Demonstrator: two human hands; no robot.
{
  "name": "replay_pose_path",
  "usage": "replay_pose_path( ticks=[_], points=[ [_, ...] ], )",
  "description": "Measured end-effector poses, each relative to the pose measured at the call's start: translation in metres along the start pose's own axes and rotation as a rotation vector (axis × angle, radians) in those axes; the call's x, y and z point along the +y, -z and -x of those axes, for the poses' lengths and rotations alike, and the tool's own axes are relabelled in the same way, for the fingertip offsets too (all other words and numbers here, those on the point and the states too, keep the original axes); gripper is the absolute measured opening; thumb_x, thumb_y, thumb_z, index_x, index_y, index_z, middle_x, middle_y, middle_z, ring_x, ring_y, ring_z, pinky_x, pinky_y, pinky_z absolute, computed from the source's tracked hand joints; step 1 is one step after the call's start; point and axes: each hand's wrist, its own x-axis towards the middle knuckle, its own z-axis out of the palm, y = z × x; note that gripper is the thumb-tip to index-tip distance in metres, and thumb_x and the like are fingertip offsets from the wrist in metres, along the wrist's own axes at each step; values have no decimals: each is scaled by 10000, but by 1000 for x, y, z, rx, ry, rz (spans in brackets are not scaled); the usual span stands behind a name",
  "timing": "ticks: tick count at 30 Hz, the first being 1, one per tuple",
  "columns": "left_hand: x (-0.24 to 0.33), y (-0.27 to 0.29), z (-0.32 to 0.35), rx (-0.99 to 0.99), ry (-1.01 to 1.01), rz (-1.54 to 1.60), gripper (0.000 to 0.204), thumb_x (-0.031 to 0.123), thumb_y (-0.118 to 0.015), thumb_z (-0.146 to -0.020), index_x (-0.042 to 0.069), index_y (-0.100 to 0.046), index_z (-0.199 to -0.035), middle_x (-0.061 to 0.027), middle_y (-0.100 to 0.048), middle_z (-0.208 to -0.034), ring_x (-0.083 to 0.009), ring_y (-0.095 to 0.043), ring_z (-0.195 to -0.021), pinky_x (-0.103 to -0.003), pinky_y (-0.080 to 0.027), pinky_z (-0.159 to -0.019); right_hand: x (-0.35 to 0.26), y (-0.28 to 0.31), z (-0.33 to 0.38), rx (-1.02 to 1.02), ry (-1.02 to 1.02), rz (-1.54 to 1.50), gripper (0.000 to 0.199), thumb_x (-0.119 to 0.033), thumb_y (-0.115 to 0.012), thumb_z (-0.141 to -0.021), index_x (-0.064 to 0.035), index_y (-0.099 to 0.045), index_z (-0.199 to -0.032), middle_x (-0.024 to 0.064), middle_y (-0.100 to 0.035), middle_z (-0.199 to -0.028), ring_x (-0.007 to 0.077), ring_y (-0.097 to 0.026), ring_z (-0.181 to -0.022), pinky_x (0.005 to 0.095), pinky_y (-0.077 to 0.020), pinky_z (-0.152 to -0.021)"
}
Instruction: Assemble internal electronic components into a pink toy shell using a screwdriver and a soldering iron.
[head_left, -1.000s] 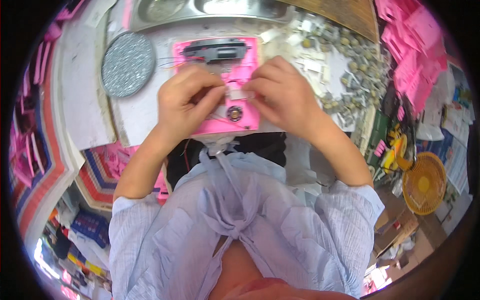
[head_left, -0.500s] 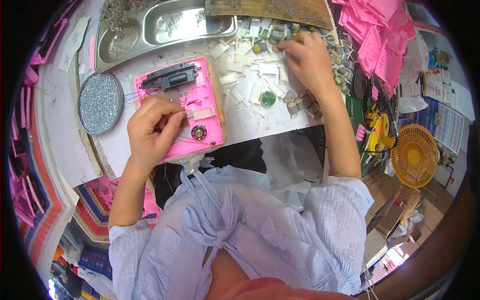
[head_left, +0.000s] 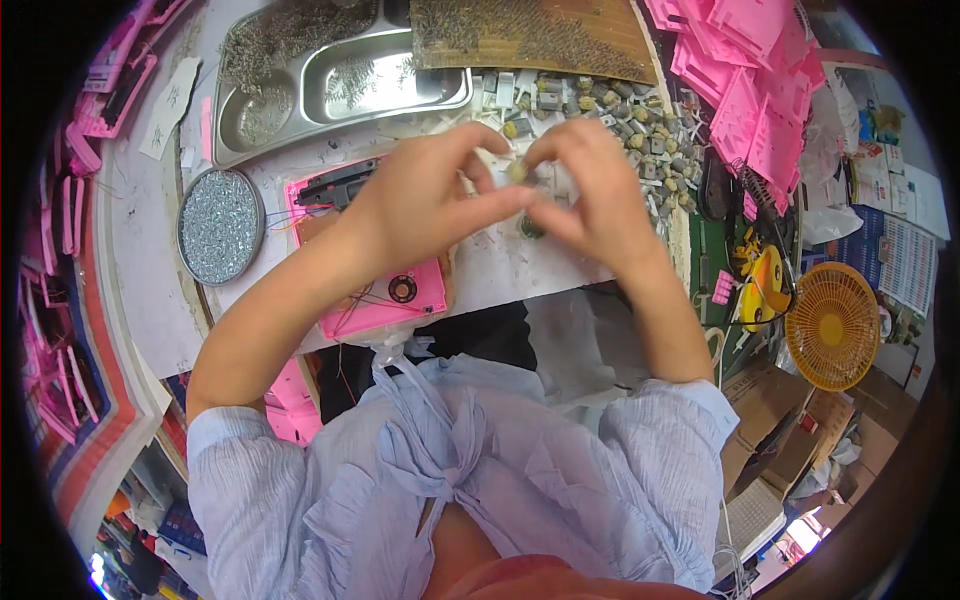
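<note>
My left hand (head_left: 430, 195) and my right hand (head_left: 592, 195) meet above the table, thumbs close together. Pinched in my right fingertips is a small motor (head_left: 516, 172) with a yellowish end, somewhat blurred. My left fingers curl beside it, thumb and index apart; I make out nothing held between them. Beneath my left forearm lies a pink plastic shell (head_left: 428, 285), partly hidden. It carries a round speaker (head_left: 402, 289), thin wires and a black part (head_left: 330, 187). White plastic casings (head_left: 500, 92) lie behind my hands, with a green round thing (head_left: 531, 228) partly covered below them.
Many small motors (head_left: 640, 130) are heaped at the back right. A metal tray (head_left: 470, 90) and a brown board (head_left: 560, 45) with small bits stand at the back. A round dish (head_left: 221, 227) of screws sits left. Pink shells (head_left: 740, 90) pile up right, near a yellow fan (head_left: 830, 325).
My left hand has left the white casing on the pink shell and moved right and up to my right hand. My right hand has come down and left from the motor heap with a motor.
</note>
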Motion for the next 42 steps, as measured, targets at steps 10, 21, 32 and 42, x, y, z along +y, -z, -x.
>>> replay_pose_path(
  ticks=[10,21,32,42],
  points=[
    [-2,-14,-15,-466,179,215,202,197,-752,-949,12,-676,-923,12,-645,-753,-41,-553,-673,-239,-420,-574,-21,24,43,-167,-181,-449,181,-95,-809,-802,-45,-684,-922,92,-668,-812,241,-686,-731,343,-542,-651],
    [-20,12,-96,179,-362,-747,176,185,-695,-904,19,-685,-963,-140,-715,-847,-213,-670,-704,-362,-534,-684,-25,22,101,-4,-564,-1122,372,69,-728,-845,2,-665,-1205,39,-663,-996,105,-619,-827,269,-500,-760],
    [-35,47,-161,231,-640,-907,100,134,-690,-850,60,-722,-909,-134,-626,-897,-343,-663,-816,-431,-552,-712,-20,6,105,-65,-496,-1104,436,81,-721,-838,-11,-674,-1262,41,-657,-1035,90,-614,-824,245,-482,-728],
    [-47,51,-173,157,-747,-1061,102,177,-669,-850,76,-685,-847,-113,-606,-892,-322,-652,-842,-435,-543,-716,-25,8,101,23,-561,-1124,449,107,-711,-839,47,-635,-1277,35,-633,-970,104,-610,-844,263,-485,-786]
  ],
)
